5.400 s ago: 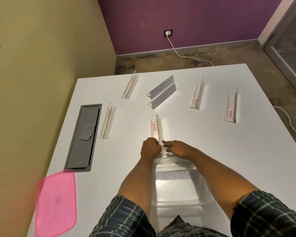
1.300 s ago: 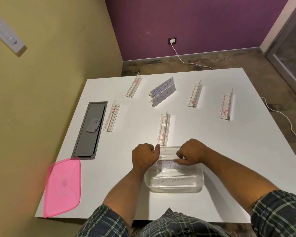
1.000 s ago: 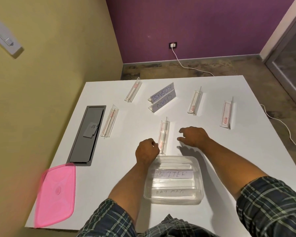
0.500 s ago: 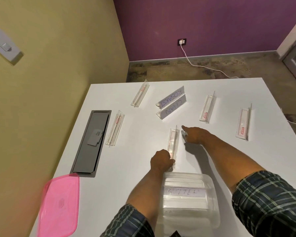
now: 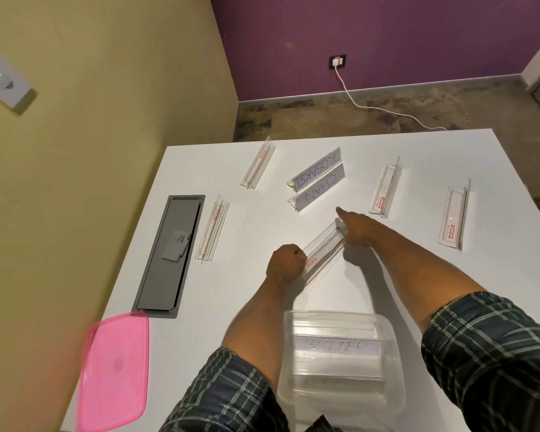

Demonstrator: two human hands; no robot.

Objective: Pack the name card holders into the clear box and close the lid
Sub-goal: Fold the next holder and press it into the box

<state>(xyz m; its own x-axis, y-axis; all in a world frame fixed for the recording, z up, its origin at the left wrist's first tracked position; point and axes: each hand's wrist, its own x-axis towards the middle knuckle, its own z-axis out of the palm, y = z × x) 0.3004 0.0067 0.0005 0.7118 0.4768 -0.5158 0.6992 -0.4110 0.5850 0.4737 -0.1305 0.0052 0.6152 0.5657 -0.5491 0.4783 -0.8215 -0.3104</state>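
1. The held name card holder (image 5: 323,252), a clear plastic strip with a folded profile, lies diagonally just above the white table (image 5: 387,275), beyond the clear box (image 5: 390,363).
2. The left hand (image 5: 285,264) is curled into a fist round its near end; the right hand (image 5: 354,229) grips its far end, forefinger stretched out straight.
3. The clear box, round-cornered and translucent, sits open at the near table edge; lettered holders lie flat inside it.
4. Two lettered holders (image 5: 317,179) lie side by side touching, beyond the hands; four unlabelled holders stand well apart across the table's middle and far part.
5. The pink lid (image 5: 114,369), smooth and glossy, overhangs the near left corner.
6. A grey recessed panel (image 5: 169,254) runs along the left edge.
7. Bare tabletop shows on the right side and between box and hands.
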